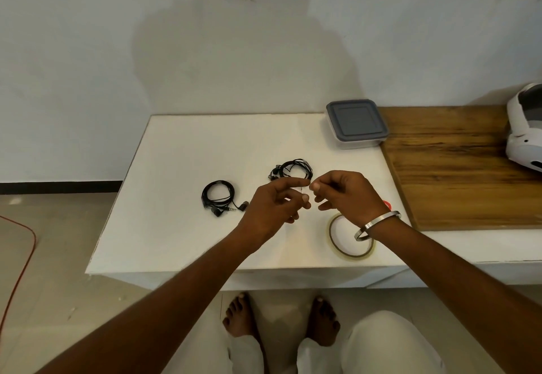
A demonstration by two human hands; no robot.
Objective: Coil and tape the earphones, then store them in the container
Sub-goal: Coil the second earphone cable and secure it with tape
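Observation:
Two black earphone sets lie coiled on the white table (181, 227): one coil (218, 194) at the left with its plug and buds beside it, the other coil (293, 168) just behind my fingertips. My left hand (275, 206) and my right hand (343, 194) meet fingertip to fingertip above the table. They pinch a small strip of clear tape (302, 188) between them, and it is barely visible. The tape roll (337, 249) lies flat under my right wrist. The container (356, 122), with its grey lid on, stands at the table's far right corner.
A wooden board (457, 174) adjoins the table on the right, and a white device (525, 130) sits at its far end. A small red object (387, 205) peeks out behind my right wrist. A red cable (20, 268) runs over the floor at the left.

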